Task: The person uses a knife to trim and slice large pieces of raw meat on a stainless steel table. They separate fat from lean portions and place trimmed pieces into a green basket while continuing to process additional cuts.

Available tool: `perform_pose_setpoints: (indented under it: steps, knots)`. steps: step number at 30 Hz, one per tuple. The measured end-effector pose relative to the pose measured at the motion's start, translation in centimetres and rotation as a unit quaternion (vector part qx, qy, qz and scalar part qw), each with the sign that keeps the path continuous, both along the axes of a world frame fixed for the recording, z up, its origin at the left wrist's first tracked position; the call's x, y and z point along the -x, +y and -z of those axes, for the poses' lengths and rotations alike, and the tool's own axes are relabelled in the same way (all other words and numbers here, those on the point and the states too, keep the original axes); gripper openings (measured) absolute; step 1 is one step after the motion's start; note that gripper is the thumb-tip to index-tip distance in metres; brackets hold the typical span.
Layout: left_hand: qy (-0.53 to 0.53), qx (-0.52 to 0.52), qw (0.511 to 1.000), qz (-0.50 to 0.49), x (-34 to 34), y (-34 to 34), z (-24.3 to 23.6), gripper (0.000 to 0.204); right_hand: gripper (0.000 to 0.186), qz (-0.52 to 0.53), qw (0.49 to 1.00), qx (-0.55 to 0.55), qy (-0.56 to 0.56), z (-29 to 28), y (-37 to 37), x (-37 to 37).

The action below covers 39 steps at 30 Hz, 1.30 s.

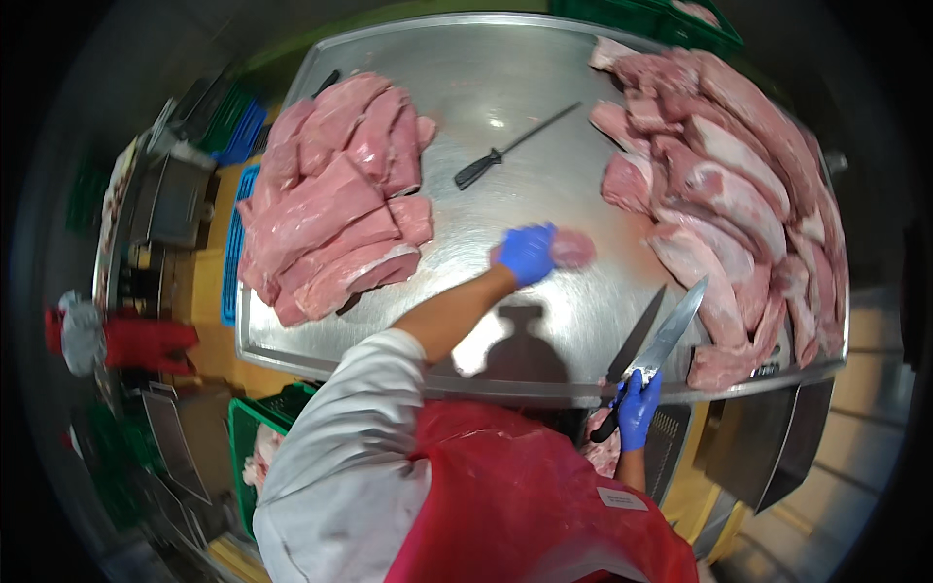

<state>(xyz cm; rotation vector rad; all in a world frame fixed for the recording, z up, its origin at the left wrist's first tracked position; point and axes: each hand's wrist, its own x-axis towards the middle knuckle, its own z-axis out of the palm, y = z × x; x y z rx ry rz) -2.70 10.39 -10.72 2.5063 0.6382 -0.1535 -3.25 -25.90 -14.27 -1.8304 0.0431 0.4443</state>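
Observation:
My left hand, in a blue glove, is closed over a small piece of pink meat at the middle of the steel table. Both are slightly blurred, and part of the piece is hidden under my fingers. At the table's near edge, my gloved right hand grips a knife by its black handle. Its blade points away and to the right, with a dark shadow beside it. Beyond my left hand lies a sharpening steel with a black handle.
Smooth meat slabs are piled on the left, with a dark handle behind them. Longer, fattier cuts heap up on the right. A green crate and a dark bin stand below the near edge. A person in red is far left.

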Motion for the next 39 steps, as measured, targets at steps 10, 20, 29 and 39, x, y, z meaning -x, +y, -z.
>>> perform_pose_setpoints:
  steps: [10,20,29,39]
  knots:
    - [0.067,-0.347,0.919,-0.174,5.8,28.9,-6.4,0.092,0.029,0.01,0.997,0.076,0.005,3.3,-4.7,1.3]
    - [-0.102,-0.186,0.97,0.116,-13.7,8.0,3.3,0.033,0.017,0.163,0.981,0.092,0.049,-1.2,-10.2,6.1]
    - [-0.042,0.215,0.936,0.275,-22.3,-38.4,7.7,0.096,0.012,0.366,0.929,0.056,0.03,-4.3,-17.3,11.0]
    - [0.002,0.025,0.93,0.368,-25.5,-33.4,0.0,0.077,0.019,0.408,0.913,-0.014,0.007,0.9,-24.5,14.1]
